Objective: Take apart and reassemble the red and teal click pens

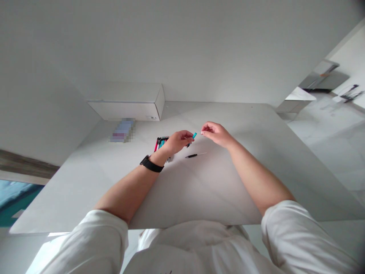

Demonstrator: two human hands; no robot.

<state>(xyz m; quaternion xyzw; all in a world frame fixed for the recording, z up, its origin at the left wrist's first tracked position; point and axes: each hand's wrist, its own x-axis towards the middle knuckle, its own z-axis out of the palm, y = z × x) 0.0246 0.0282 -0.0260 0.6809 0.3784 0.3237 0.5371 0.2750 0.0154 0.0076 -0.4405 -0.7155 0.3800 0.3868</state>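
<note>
Near the middle of the frame, the left hand [179, 141] pinches a teal-ended pen [194, 135] between closed fingertips, above a cluster of pens [158, 143] on the tabletop [228, 190]. The right hand [216, 134], just right of centre, has its fingers curled nearly together; whether they grip anything I cannot tell. A black pen part [192, 156] lies just below centre.

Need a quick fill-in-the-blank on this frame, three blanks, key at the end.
1. The teal pen piece is held in the ____ hand.
2. The wristband worn by the person is coloured ____.
3. A long white ____ stands toward the back left of the table.

Missing words: left; black; box.
</note>
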